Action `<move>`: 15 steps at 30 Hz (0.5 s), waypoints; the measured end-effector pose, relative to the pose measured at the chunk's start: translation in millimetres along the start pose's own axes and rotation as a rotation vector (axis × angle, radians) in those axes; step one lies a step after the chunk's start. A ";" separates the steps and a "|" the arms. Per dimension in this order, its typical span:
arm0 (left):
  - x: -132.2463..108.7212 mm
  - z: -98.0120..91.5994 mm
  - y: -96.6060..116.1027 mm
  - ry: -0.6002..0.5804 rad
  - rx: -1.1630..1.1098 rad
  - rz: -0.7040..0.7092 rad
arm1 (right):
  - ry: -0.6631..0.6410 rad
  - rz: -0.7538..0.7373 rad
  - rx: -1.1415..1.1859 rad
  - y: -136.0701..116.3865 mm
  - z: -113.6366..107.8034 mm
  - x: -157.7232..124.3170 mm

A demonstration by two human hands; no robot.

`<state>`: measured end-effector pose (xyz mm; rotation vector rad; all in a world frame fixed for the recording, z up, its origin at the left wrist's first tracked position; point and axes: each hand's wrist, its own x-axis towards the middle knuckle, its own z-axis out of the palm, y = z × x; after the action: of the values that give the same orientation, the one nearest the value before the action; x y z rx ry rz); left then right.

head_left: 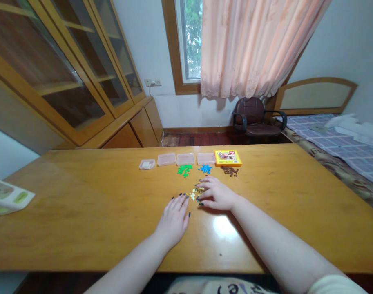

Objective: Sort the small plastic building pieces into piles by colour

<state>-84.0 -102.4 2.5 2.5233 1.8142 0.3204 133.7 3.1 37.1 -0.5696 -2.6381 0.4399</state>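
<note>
Small cream and yellow pieces [193, 195] lie in a loose heap on the wooden table, between my two hands. My left hand [175, 218] rests flat at the near left of the heap, its fingers stretched out and the tips at the edge of the pieces. Over the right side of the heap, my right hand [216, 194] has its fingers spread and covers part of it. Beyond the hands are a green pile of small pieces [184, 170], a blue pile [206, 169] and a brown pile [230, 171].
Clear plastic boxes [185, 159] stand in a row behind the piles, beside a yellow box [228, 158]. A smaller plastic box [147, 164] with something white inside is at the row's left end. A white power strip [10, 197] lies at the table's left edge.
</note>
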 end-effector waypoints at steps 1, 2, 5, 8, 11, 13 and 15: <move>-3.0 0.1 3.3 -0.006 0.004 0.004 | 0.017 0.000 0.012 1.5 0.3 -0.1; -5.8 0.1 6.7 -0.014 0.005 0.015 | 0.042 0.009 0.023 3.5 0.9 -0.1; -10.2 -1.2 15.8 -0.065 -0.007 0.113 | 0.147 0.070 0.053 11.5 3.1 -0.6; -6.2 -4.7 19.9 -0.144 -0.022 0.203 | 0.229 0.116 0.090 18.6 4.2 -1.1; 0.8 -8.0 18.9 -0.196 -0.028 0.220 | 0.274 0.141 0.111 22.1 4.0 -1.4; 4.0 -8.7 17.2 -0.205 -0.031 0.241 | 0.292 0.143 0.121 22.8 3.9 -1.6; 5.8 -8.5 15.8 -0.210 -0.033 0.267 | 0.306 0.138 0.128 23.3 4.2 -1.8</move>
<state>-68.9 -103.0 13.9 2.6612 1.3918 0.0825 140.8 21.5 24.0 -0.7186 -2.2716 0.5136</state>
